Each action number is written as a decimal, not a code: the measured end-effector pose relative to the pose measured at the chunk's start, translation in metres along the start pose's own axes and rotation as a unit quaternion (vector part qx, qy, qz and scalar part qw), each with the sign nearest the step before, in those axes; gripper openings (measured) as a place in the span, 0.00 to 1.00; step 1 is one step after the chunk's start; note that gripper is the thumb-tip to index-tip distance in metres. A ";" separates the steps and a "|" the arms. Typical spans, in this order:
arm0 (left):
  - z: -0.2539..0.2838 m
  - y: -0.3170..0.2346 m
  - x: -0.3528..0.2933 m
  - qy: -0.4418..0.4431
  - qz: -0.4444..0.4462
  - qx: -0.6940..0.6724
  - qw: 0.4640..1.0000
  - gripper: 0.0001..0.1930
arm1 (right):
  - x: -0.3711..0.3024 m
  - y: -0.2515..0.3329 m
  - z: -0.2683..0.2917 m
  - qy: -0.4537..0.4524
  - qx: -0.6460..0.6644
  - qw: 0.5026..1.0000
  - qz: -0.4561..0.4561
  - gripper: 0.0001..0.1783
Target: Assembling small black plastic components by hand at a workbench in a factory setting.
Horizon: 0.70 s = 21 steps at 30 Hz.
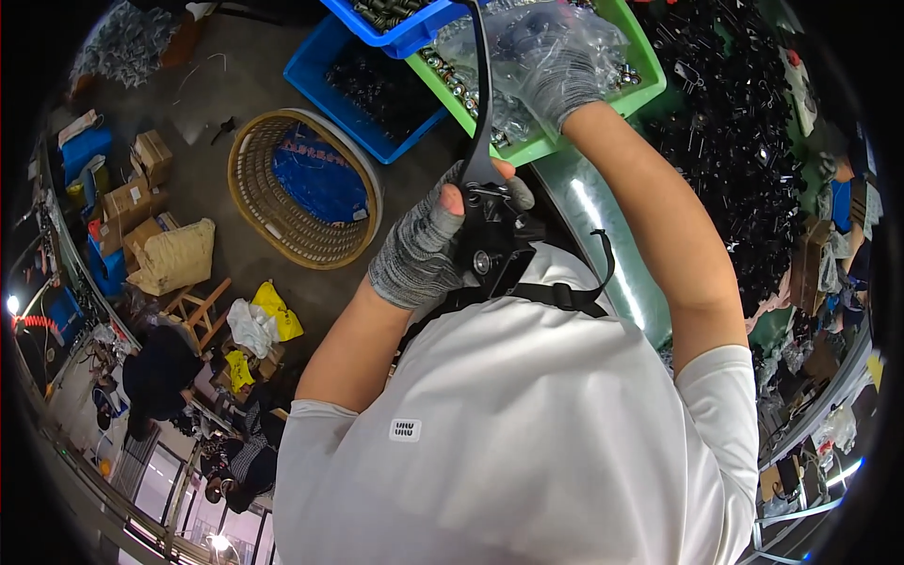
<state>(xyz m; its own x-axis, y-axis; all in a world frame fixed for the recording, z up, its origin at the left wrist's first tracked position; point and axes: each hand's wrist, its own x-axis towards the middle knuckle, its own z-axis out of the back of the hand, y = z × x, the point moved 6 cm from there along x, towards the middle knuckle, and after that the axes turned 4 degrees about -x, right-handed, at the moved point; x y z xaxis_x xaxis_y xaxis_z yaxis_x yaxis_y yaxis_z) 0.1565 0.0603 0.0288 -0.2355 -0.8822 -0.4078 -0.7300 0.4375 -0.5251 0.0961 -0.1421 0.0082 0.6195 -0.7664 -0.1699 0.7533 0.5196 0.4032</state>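
Note:
My left hand (421, 243), in a grey knit glove with bare fingertips, is closed round the base of a black lever (482, 122). The lever's long curved arm points away from me, up past the green bin. My right hand (565, 83), also gloved in grey, reaches into the green bin (645, 89) at a clear plastic bag (490, 42). The plastic and the angle hide its fingers. Small shiny metal fittings (459, 83) lie in the bin round the bag. A black strap with a dark device (490, 264) sits at my chest, beside my left hand.
A blue bin (299, 68) with dark parts stands left of the green one, another blue bin (400, 40) above. A round woven basket (247, 202) is on the floor at left. Black parts (734, 151) are heaped at right. Cartons (132, 202) and people (155, 377) are farther left.

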 end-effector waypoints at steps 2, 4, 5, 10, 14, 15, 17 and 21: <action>0.004 0.002 -0.001 0.008 0.004 0.001 1.000 0.39 | -0.001 -0.002 -0.012 0.037 -0.096 0.995 0.003 0.31; 0.007 0.003 0.002 -0.006 0.014 -0.009 1.000 0.38 | -0.008 -0.008 -0.025 0.104 -0.148 0.983 -0.014 0.38; 0.009 0.002 0.003 0.000 -0.003 0.014 1.000 0.38 | -0.019 0.009 -0.029 0.055 -0.397 0.912 0.084 0.38; 0.014 0.006 -0.004 -0.030 0.018 -0.034 0.999 0.41 | 0.010 -0.022 -0.051 0.111 -0.225 0.968 -0.009 0.30; 0.014 0.004 -0.003 -0.025 0.020 -0.045 0.998 0.40 | 0.026 -0.049 -0.066 0.011 -0.175 0.984 -0.005 0.31; 0.012 0.004 -0.004 -0.023 0.024 -0.055 0.998 0.38 | 0.029 -0.051 -0.062 0.047 -0.142 0.989 -0.003 0.30; 0.008 0.007 -0.001 -0.006 0.029 -0.089 0.996 0.36 | 0.043 -0.062 -0.053 0.109 -0.088 0.990 -0.009 0.28; -0.001 0.010 0.008 0.013 0.032 -0.090 0.995 0.34 | 0.023 -0.118 -0.058 0.013 -0.033 0.998 -0.054 0.23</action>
<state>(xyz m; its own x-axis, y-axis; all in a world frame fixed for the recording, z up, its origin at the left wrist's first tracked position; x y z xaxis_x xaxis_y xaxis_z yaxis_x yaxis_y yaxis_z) 0.1467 0.0574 0.0206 -0.3008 -0.8583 -0.4157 -0.8155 0.4575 -0.3546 0.0343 -0.1991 -0.0958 0.5385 -0.8100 -0.2324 0.8286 0.4587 0.3211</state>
